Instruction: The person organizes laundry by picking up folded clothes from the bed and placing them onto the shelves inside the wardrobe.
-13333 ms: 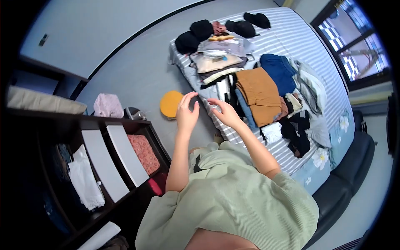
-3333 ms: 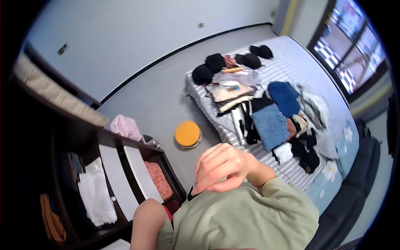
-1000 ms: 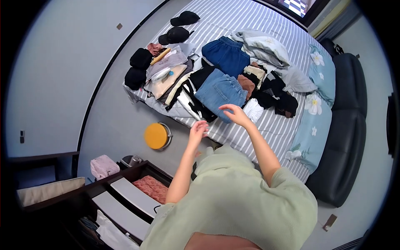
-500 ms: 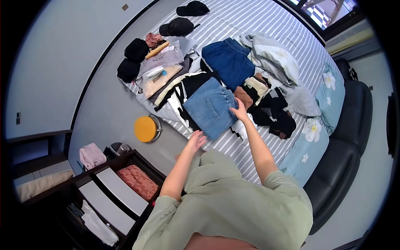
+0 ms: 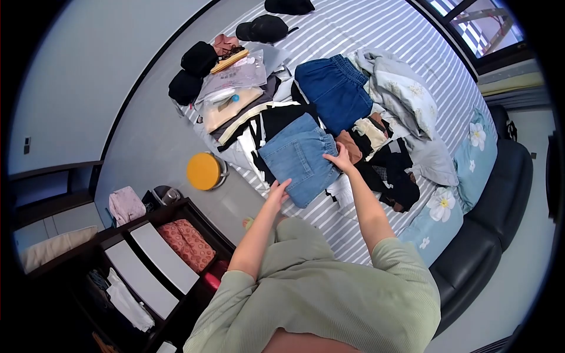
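Light blue denim pants [image 5: 300, 159] with a gathered elastic waist and a patch pocket lie flattened on a pile of clothes. My right hand [image 5: 340, 157] grips them at the waistband, thumb on top. At the near left edge, my left hand [image 5: 279, 192] pinches the denim, its fingers partly hidden. Farther back lies a dark blue denim garment [image 5: 332, 91], also with an elastic waist. Black and white clothes [image 5: 253, 138] stick out under the light pants on the left. Brown, cream and black pieces [image 5: 376, 141] are heaped to the right.
The pile rests on a bed with a striped sheet [image 5: 353, 26]. Black caps [image 5: 262, 28] and plastic-bagged items [image 5: 235, 82] lie toward the far left. A yellow stool [image 5: 203, 171] stands by the bed, with an open drawer unit [image 5: 194, 212] nearer me. Floral pillows [image 5: 438, 217] line the right.
My left hand has come in against the edge of the light denim pants and closed on it. My right hand stays at the waistband. The camera view has shifted slightly.
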Action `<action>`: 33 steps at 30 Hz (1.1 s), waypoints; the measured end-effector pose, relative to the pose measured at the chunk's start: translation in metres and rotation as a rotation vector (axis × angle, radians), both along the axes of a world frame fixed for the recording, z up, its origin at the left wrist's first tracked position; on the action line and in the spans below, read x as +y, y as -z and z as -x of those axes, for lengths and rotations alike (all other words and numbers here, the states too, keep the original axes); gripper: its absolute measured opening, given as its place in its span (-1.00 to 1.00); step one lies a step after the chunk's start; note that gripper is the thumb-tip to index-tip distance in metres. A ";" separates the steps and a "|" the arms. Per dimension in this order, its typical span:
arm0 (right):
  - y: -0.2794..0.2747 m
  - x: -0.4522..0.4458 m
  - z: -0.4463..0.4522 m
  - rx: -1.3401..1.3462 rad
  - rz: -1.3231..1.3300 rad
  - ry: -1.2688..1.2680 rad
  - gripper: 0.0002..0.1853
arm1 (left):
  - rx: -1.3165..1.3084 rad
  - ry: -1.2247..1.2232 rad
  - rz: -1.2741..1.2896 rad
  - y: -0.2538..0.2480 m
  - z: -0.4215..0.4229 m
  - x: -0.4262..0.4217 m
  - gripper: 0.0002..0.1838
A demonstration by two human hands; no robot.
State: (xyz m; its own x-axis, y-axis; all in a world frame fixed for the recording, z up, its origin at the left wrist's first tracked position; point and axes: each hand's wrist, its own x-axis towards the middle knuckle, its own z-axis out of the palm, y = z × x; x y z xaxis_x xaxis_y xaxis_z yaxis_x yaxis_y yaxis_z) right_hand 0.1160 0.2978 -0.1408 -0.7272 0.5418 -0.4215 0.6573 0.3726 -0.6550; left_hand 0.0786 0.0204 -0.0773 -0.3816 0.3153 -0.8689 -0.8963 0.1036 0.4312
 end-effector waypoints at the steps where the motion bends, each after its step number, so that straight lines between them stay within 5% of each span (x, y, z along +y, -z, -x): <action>1: 0.000 0.000 0.000 0.045 0.168 0.036 0.02 | -0.009 0.022 -0.032 -0.001 0.001 0.003 -0.51; 3: -0.010 -0.002 0.000 0.134 0.506 0.106 0.02 | 0.056 -0.078 -0.058 -0.008 -0.002 0.015 -0.48; 11: -0.069 0.017 0.000 -0.165 0.795 -0.031 -0.16 | -0.003 -0.248 -0.106 -0.028 0.008 0.028 -0.46; 21: -0.056 -0.013 -0.041 -0.231 1.332 0.350 -0.23 | 0.038 -0.163 -0.304 -0.082 0.016 0.009 -0.49; 27: -0.054 -0.050 -0.056 -0.126 1.262 0.275 -0.36 | 0.139 -0.087 -0.184 -0.161 0.015 -0.009 -0.61; 33: -0.053 -0.075 -0.038 -0.086 1.346 0.233 -0.53 | 0.270 -0.184 -0.066 -0.181 0.006 -0.057 -0.63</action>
